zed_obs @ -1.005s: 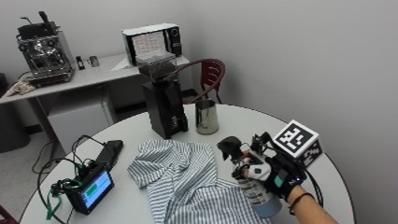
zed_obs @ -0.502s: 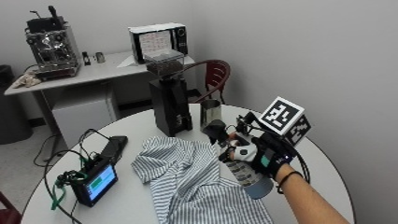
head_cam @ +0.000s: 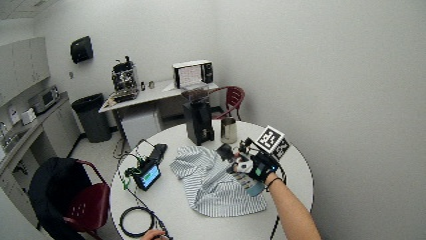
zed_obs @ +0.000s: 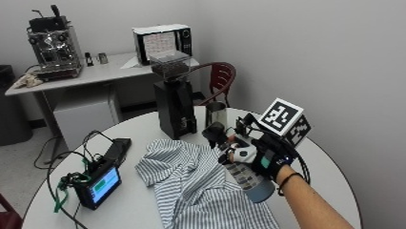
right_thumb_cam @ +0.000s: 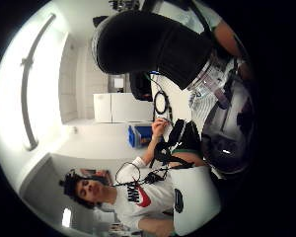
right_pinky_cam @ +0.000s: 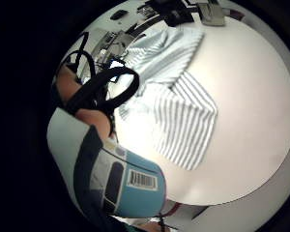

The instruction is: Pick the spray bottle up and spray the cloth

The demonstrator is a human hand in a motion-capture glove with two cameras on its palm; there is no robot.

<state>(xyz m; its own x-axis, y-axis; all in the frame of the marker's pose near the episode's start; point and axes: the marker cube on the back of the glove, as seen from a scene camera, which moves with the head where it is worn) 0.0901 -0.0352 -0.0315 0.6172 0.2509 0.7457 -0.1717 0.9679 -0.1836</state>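
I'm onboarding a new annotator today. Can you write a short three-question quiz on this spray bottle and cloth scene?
1. True or false: the spray bottle stands on the table.
2. Which thing lies under the bottle? A) striped cloth B) small screen device C) metal cup
3. Fill in: the tall black grinder stands on the table beside the metal ____.

Key
1. False: the gloved right hand grips it and holds it tilted in the air.
2. A: the cloth is spread on the table below the bottle.
3. cup
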